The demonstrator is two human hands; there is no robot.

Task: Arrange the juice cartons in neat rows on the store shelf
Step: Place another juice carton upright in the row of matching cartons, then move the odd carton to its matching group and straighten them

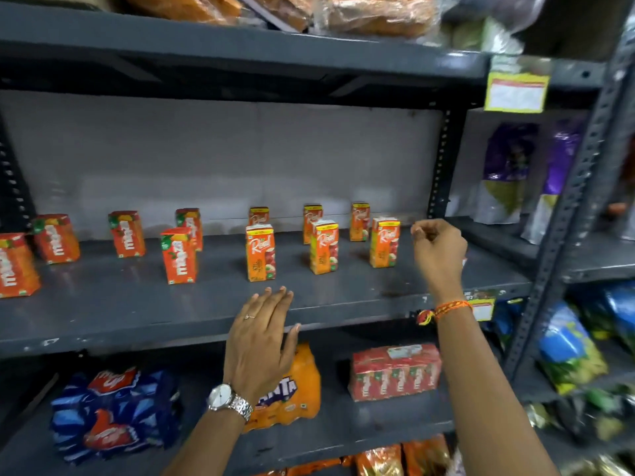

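Note:
Small orange juice cartons stand upright on a dark grey shelf [137, 304]. Several Maaza cartons fill the left half, one of them at front [178, 254]. Several Real cartons stand on the right half in two rows, with a front one [260, 252] in the middle and the rightmost front one [384, 242]. My right hand [438, 255] hovers just right of that rightmost carton, fingers curled loosely, holding nothing. My left hand [261, 338], wearing a ring and a wristwatch, is flat and open at the shelf's front edge, below the middle Real carton.
On the shelf below lie a blue soda multipack [113, 413], an orange Fanta multipack [295, 389] and a shrink-wrapped pack of Maaza cartons [395, 371]. Bagged goods fill the shelf above and the rack to the right [508, 173]. A perforated upright post [443, 159] bounds the shelf's right end.

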